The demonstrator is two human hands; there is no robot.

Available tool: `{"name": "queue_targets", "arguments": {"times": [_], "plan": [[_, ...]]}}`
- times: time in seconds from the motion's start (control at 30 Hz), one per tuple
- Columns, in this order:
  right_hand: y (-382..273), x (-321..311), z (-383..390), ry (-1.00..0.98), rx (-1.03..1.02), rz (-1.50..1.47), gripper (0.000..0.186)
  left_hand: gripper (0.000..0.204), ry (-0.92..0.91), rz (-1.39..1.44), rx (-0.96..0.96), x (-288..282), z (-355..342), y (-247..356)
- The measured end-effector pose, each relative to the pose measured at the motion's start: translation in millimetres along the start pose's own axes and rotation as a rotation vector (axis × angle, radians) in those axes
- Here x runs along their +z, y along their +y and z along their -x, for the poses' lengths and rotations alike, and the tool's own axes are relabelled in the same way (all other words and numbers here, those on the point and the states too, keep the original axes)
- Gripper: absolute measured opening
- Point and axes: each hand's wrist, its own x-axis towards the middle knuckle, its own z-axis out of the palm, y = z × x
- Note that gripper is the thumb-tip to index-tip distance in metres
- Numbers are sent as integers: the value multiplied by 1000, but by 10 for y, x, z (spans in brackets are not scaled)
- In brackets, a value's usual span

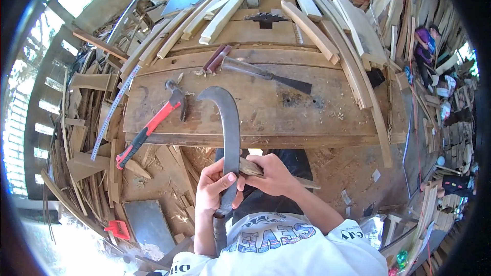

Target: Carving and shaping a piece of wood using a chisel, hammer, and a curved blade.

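A person works beside a bench [337, 122], hands close together over dark trousers, a hooked blade [231, 128] in one and a piece of wood [250, 167] in the other. The left hand [210, 184] pinches the steel low on its flat, thumb laid across the upper face, fingers curled beneath. From that grip the blade rises over the bench's near edge and bends left at its tip; its handle [220, 232] runs down toward the person's shirt. Just right of it, the right hand [273, 175] closes around the wood. The wood's left end meets the blade's outline; whether they touch or merely overlap cannot be told, nor which edge is sharpened.

Good handling here seems to call for a firm hold on the wood, left fingers on the flat and off both edges, and any stroke short, light and directed away from lap and wrist. With the hands this near, turning the wood looks safer than reaching across the steel.

Beyond the grip to the left, a hammer [159, 118] juts past the bench's near edge; straight ahead, a chisel [266, 75] lies aslant.
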Motion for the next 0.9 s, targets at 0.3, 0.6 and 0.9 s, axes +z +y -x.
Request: {"name": "queue_targets", "arguments": {"times": [0.3, 0.6, 0.9], "plan": [[1, -211, -42, -83, -266, -518, 77, 89, -200, 131, -126, 285, -72, -28], [72, -275, 45, -161, -103, -660, 98, 90, -330, 207, -97, 212, -150, -237], [127, -308, 83, -203, -48, -639, 110, 87, -242, 166, -64, 312, -99, -271]]}}
